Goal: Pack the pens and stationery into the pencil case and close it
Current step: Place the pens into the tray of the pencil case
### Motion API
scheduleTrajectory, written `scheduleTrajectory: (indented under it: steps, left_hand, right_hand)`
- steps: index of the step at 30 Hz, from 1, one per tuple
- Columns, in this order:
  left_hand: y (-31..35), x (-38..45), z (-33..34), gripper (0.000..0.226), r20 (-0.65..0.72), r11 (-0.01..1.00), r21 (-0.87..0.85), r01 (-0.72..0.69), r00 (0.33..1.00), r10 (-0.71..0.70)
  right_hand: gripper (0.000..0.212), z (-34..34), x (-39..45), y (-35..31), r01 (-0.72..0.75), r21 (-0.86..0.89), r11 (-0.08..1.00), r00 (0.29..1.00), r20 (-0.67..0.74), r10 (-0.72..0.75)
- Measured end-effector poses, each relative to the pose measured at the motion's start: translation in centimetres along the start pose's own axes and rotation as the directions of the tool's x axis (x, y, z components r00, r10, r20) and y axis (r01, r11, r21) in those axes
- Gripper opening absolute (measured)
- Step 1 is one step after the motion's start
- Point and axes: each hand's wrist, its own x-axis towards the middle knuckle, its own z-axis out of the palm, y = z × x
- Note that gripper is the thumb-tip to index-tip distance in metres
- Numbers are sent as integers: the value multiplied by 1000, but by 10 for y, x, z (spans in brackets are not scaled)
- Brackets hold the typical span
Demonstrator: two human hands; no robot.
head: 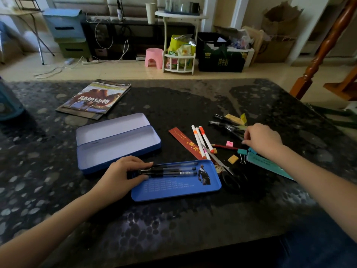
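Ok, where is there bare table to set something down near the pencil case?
Bare patches: the table in front of the blue tray, and the stretch between the magazine and the red ruler. The open tin is also bare inside. Crowded: around the right hand, among the pens, markers and scissors.

pens (170, 169) on tray (179, 188), scissors (228, 171) right
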Motion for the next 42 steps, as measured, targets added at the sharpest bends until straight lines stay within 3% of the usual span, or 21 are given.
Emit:
scheduleTrajectory:
  steps: [3,9,13,18,22,27,31,33,36,38,40,42]
  left_hand:
    - [-1,0,-3,44,34,1000,15,8,999,-9]
    - [-1,5,-5,41,45,1000,9,-1,999,0]
    - [1,7,-1,40,5,1000,-4,-8,1000,8]
    - [4,7,10,40,-84,1000,6,-11,996,12]
    - [5,10,10,41,-59,999,-45,11,998,-14]
    - [11,11,-2,41,92,993,-109,51,995,-41]
    - [12,9,2,51,47,998,-52,-35,998,37]
    - [9,9,3,50,25,998,-53,-22,999,23]
    - [7,8,5,49,5,998,-54,-17,1000,17]
    - [9,7,5,50,-2,999,-43,-29,1000,29]
    - [9,8,6,50,2,999,-34,-29,1000,29]
    - [9,8,5,50,5,999,-34,-21,1000,22]
  right_hand:
    - [22,1,0,-6,-64,-112,992,998,-2,64]
    - [4,-8,-5,-10,-65,123,990,997,42,60]
    - [6,-22,-25,-34,180,302,936,984,-71,-166]
    - [9,-41,-77,-75,432,493,756,823,127,-553]
    - [13,-24,-94,-98,525,452,721,740,176,-649]
    - [16,-6,-101,-115,555,433,710,787,2,-617]
    - [20,-4,-104,-119,586,426,689,772,-37,-634]
    - [22,-8,-97,-116,549,446,707,801,-38,-597]
    - [13,-21,-66,-93,456,448,769,888,-176,-425]
    - [23,-25,-35,-64,362,359,860,925,-255,-282]
    - [31,-20,-5,-27,198,230,953,954,-270,-133]
    - [27,-7,13,0,35,143,989,980,-199,-6]
